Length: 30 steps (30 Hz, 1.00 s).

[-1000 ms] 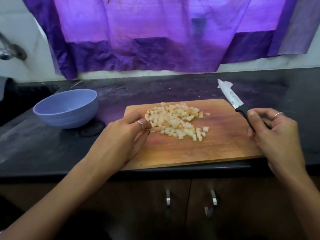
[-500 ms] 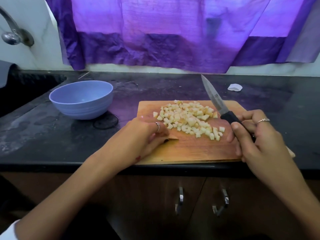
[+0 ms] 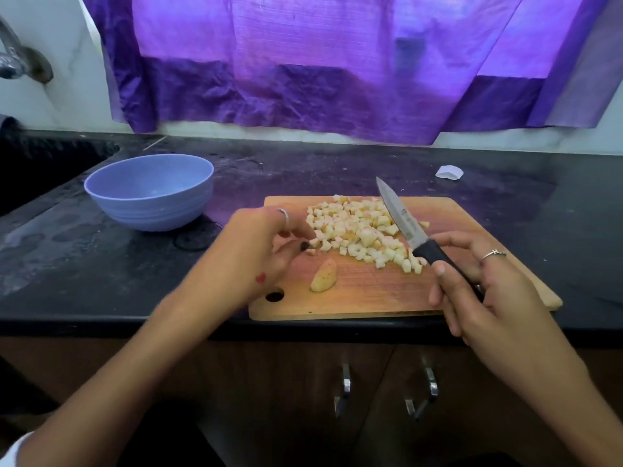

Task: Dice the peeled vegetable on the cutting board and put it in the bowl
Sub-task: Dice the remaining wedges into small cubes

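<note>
My right hand (image 3: 485, 288) grips the knife (image 3: 404, 227); its blade marking is illegible. My left hand (image 3: 256, 251), fingers curled, touches the diced pieces (image 3: 360, 230); any pinch is unclear.

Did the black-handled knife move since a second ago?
Yes. The black-handled knife went from the wooden cutting board's far right corner leftward, over the diced pieces.
</note>
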### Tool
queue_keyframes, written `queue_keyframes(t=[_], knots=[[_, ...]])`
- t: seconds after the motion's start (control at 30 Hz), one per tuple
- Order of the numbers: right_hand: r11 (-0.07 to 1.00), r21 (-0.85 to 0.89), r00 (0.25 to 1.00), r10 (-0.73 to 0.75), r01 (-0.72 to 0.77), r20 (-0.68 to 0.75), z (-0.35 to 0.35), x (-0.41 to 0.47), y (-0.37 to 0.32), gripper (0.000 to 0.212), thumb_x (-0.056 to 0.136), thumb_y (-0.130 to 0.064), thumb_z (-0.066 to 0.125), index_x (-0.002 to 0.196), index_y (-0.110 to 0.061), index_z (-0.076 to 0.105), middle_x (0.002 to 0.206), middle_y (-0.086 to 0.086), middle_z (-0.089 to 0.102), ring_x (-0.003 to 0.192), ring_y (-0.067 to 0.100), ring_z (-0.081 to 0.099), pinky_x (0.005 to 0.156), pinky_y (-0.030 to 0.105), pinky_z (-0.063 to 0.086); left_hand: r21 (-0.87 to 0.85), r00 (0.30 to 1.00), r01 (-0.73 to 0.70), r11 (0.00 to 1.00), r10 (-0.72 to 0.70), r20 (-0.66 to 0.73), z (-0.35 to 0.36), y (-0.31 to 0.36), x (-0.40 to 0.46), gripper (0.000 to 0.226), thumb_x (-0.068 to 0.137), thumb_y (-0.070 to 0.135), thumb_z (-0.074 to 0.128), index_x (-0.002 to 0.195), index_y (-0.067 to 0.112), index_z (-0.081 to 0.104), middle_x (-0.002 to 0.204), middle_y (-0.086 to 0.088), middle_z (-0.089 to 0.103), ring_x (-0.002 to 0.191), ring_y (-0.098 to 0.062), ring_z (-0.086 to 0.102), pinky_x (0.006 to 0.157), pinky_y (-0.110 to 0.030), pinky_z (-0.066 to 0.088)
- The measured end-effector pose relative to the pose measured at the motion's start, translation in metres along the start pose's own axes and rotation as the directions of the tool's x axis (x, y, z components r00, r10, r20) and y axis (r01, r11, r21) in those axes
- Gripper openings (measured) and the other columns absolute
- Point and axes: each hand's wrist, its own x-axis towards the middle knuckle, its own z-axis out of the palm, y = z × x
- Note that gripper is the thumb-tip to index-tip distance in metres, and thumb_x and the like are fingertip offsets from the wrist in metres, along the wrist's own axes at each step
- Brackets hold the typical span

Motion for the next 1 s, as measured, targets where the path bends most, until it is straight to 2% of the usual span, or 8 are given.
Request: queue_keyframes(t=[0.1, 0.2, 0.3, 0.43, 0.53, 0.67, 0.87, 1.0], knots=[[0.995, 0.074, 0.995, 0.063, -0.068, 0.077, 0.004, -0.006, -0.006, 0.038, 0.094, -0.023, 0.048, 0.128, -0.04, 0.048, 0.072, 0.002, 0.06, 0.047, 0.01, 0.051, 0.048, 0.022, 0.04, -0.012, 0.985, 0.005, 1.0, -0.003, 0.172, -0.01, -0.009, -0.003, 0.029, 0.079, 0.044, 0.068, 0.107, 0.039, 0.069, 0.119, 0.018, 0.064, 0.111, 0.003, 0.055, 0.094, -0.02, 0.042], [0.992, 0.079, 0.988, 0.088, -0.099, 0.128, 0.012, -0.011, -0.014, 0.046, 0.095, -0.023, 0.047, 0.136, -0.042, 0.043, 0.072, -0.002, 0.06, 0.045, 0.007, 0.05, 0.048, 0.022, 0.041, -0.096, 0.97, 0.017, 0.995, 0.006, 0.243, -0.004, -0.006, -0.006, 0.036, 0.077, 0.041, 0.072, 0.112, 0.038, 0.068, 0.119, 0.02, 0.063, 0.111, 0.009, 0.052, 0.095, -0.011, 0.039], [0.992, 0.031, 0.982, 0.114, -0.12, 0.149, 0.018, -0.012, -0.018, 0.046, 0.095, -0.025, 0.048, 0.138, -0.039, 0.043, 0.071, -0.021, 0.06, 0.053, 0.002, 0.054, 0.058, 0.022, 0.038, -0.105, 0.979, 0.003, 0.994, 0.019, 0.203, 0.008, -0.001, -0.006, 0.033, 0.079, 0.036, 0.072, 0.112, 0.032, 0.069, 0.117, 0.014, 0.065, 0.114, 0.003, 0.053, 0.095, -0.012, 0.038], [0.987, -0.052, 0.968, 0.159, -0.152, 0.194, 0.022, -0.012, -0.025, 0.043, 0.095, -0.03, 0.049, 0.137, -0.039, 0.044, 0.067, -0.016, 0.052, 0.058, -0.002, 0.049, 0.052, 0.012, 0.038, -0.051, 0.993, -0.026, 0.998, 0.032, 0.115, 0.023, 0.005, -0.01, 0.028, 0.08, 0.04, 0.069, 0.101, 0.023, 0.073, 0.103, 0.001, 0.068, 0.103, -0.015, 0.056, 0.086, -0.022, 0.039], [0.982, -0.086, 0.963, 0.184, -0.17, 0.199, 0.024, -0.012, -0.026, 0.042, 0.096, -0.032, 0.047, 0.137, -0.041, 0.043, 0.081, -0.022, 0.047, 0.07, -0.004, 0.043, 0.059, 0.01, 0.034, -0.047, 0.998, 0.033, 0.998, -0.031, 0.058, 0.031, 0.005, -0.012, 0.037, 0.075, 0.053, 0.065, 0.105, 0.031, 0.069, 0.114, 0.005, 0.058, 0.102, -0.009, 0.054, 0.08, -0.016, 0.041], [0.979, -0.116, 0.955, 0.193, -0.17, 0.226, 0.025, -0.01, -0.023, 0.043, 0.097, -0.036, 0.045, 0.138, -0.046, 0.039, 0.099, -0.018, 0.054, 0.091, 0.005, 0.043, 0.075, 0.02, 0.037, -0.017, 0.999, 0.052, 0.999, -0.052, 0.014, 0.035, 0.011, -0.014, 0.043, 0.075, 0.055, 0.063, 0.111, 0.032, 0.067, 0.114, 0.006, 0.059, 0.104, -0.012, 0.055, 0.088, -0.037, 0.05], [0.98, -0.135, 0.952, 0.177, -0.146, 0.251, 0.024, -0.009, -0.028, 0.034, 0.097, -0.033, 0.044, 0.129, -0.036, 0.053, 0.065, -0.017, 0.051, 0.065, -0.001, 0.048, 0.057, 0.016, 0.036, -0.029, 0.999, 0.039, 0.999, -0.04, -0.03, 0.036, 0.017, -0.019, 0.035, 0.079, 0.051, 0.064, 0.105, 0.028, 0.071, 0.103, 0.01, 0.062, 0.094, -0.006, 0.056, 0.084, -0.029, 0.048], [0.982, -0.122, 0.944, 0.174, -0.145, 0.28, 0.02, -0.011, -0.033, 0.029, 0.096, -0.032, 0.044, 0.122, -0.036, 0.056, 0.059, -0.009, 0.05, 0.054, 0.002, 0.048, 0.05, 0.021, 0.037, -0.094, 0.997, 0.046, 0.994, -0.051, -0.052, 0.036, 0.02, -0.027, 0.03, 0.08, 0.049, 0.064, 0.101, 0.029, 0.071, 0.099, 0.015, 0.067, 0.095, -0.004, 0.06, 0.09, -0.041, 0.048]])
